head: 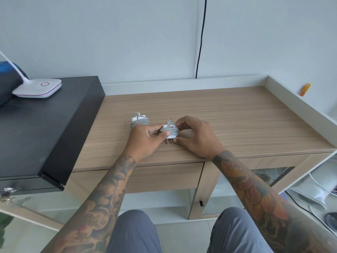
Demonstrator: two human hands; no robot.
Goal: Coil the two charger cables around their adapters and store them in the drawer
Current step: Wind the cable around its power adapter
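Your left hand (145, 137) and right hand (195, 136) both pinch the near adapter (170, 133), a white block wound in grey braided cable, prongs toward you, on the wood-grain desk (228, 121). The second coiled adapter (139, 121) sits just behind your left hand. The drawer (164, 177) below the desk edge is closed.

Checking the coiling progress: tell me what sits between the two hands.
In the head view, the second adapter, grey cable coiled around it, sits between the left hand and right hand; both grip it.
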